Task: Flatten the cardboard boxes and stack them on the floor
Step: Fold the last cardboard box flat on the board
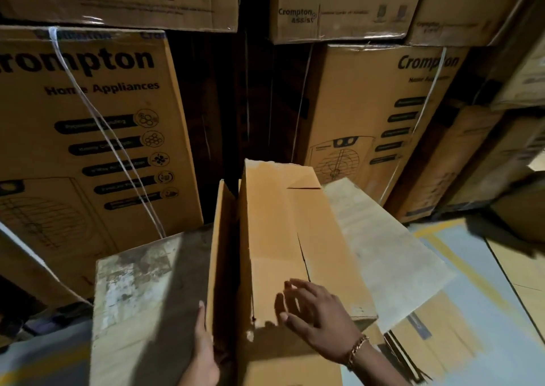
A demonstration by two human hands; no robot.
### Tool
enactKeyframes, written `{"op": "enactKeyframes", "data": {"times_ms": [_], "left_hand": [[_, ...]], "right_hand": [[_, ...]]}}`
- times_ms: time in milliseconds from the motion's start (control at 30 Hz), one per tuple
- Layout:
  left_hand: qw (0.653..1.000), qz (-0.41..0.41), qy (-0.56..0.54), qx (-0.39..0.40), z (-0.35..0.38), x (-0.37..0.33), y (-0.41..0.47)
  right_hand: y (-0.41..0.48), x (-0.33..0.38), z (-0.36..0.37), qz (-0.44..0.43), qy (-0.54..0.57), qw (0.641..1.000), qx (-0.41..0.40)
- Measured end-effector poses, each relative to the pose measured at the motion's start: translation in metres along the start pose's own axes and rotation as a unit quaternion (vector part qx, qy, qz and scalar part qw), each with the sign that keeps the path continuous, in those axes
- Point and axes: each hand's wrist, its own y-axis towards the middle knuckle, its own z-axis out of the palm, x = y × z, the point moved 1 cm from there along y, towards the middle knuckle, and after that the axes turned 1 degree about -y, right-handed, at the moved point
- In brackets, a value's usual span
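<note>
Box (274,223) runs lengthwise away; right hand (320,315), fingers spread, empty, over its near end, left hand (203,347) straight-fingered against the side flap (222,238).

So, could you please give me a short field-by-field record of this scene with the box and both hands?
box in hand: plain brown cardboard box, partly collapsed, flaps open
left hand: left hand against the box's upright left panel; grip unclear
right hand: right hand, fingers spread over the box's top face; contact unclear
wrist: gold-coloured chain bracelet on the right wrist
floor: flattened brown cardboard sheets lying to the right
background: stacked brown printed Crompton cartons
</note>
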Motion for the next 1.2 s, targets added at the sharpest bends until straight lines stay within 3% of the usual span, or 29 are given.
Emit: {"op": "enactKeyframes", "data": {"times_ms": [133, 200, 267, 333, 400, 467, 500, 567, 733, 833, 967, 1200], "left_hand": [[0.995, 0.027, 0.083, 0.042, 0.003, -0.033, -0.043], [0.980, 0.111, 0.159, 0.049, 0.007, -0.040, -0.041], [0.943, 0.204, 0.260, 0.048, 0.017, -0.044, -0.046], [0.861, 0.307, 0.400, 0.066, 0.035, -0.044, -0.054], [0.704, 0.396, 0.579, 0.108, 0.061, -0.039, -0.062], [0.567, 0.408, 0.696, 0.167, 0.086, -0.032, -0.072], [0.525, 0.384, 0.737, 0.184, 0.096, -0.027, -0.072], [0.480, 0.336, 0.789, 0.186, 0.114, -0.020, -0.071], [0.442, 0.309, 0.829, 0.147, 0.140, -0.019, -0.074], [0.401, 0.324, 0.850, 0.105, 0.150, -0.021, -0.084], [0.354, 0.363, 0.862, 0.021, 0.164, -0.018, -0.103], [0.344, 0.462, 0.814, -0.074, 0.154, 0.005, -0.127]], "right_hand": [[0.025, -0.035, -0.018, 0.067, -0.080, 0.993, -0.059], [0.037, -0.052, -0.027, 0.137, -0.129, 0.982, -0.016], [0.049, -0.061, -0.031, 0.193, -0.137, 0.971, 0.032], [0.058, -0.063, -0.027, 0.224, -0.120, 0.965, 0.062], [0.065, -0.058, -0.015, 0.240, -0.145, 0.956, 0.091], [0.071, -0.052, -0.006, 0.247, -0.189, 0.946, 0.094], [0.072, -0.050, -0.005, 0.253, -0.195, 0.943, 0.092], [0.074, -0.049, -0.005, 0.261, -0.192, 0.942, 0.093], [0.074, -0.056, -0.028, 0.237, -0.108, 0.961, 0.090], [0.067, -0.068, -0.051, 0.204, -0.013, 0.976, 0.070], [0.058, -0.074, -0.064, 0.182, 0.021, 0.981, 0.056], [0.049, -0.088, -0.082, 0.159, 0.124, 0.978, 0.054]]}}
